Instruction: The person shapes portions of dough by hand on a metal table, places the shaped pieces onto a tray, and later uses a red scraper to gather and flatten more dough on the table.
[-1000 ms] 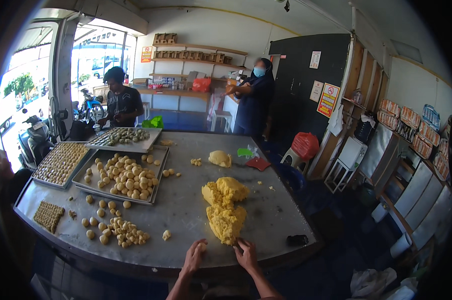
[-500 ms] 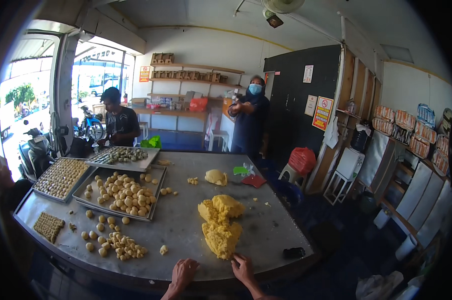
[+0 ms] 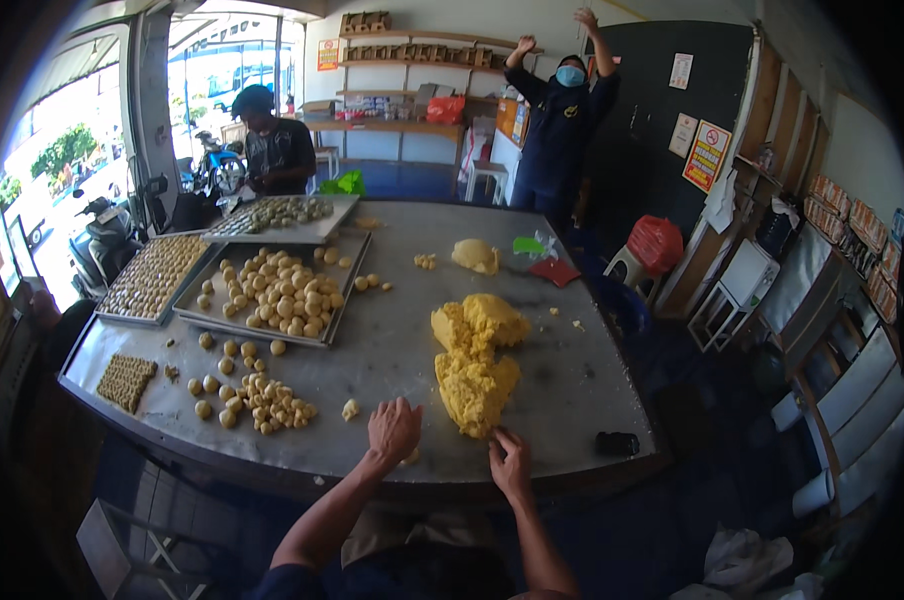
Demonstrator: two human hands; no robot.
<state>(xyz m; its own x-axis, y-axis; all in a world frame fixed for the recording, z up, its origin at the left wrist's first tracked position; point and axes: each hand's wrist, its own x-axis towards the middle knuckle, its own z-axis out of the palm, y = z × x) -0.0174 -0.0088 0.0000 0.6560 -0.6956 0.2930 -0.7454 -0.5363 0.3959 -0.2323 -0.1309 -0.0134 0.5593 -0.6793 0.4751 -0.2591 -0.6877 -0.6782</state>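
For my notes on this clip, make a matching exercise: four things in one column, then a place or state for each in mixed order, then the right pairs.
Things
1. Yellow dough
2. Left hand
3. Right hand
4. Biggest heap of round balls

Places and states
A. Close against the near end of the dough
B. Inside a metal tray
C. To the left of the dough, apart from it
D. Crumbly, in joined lumps

Pairs: 1-D, 2-C, 3-A, 4-B
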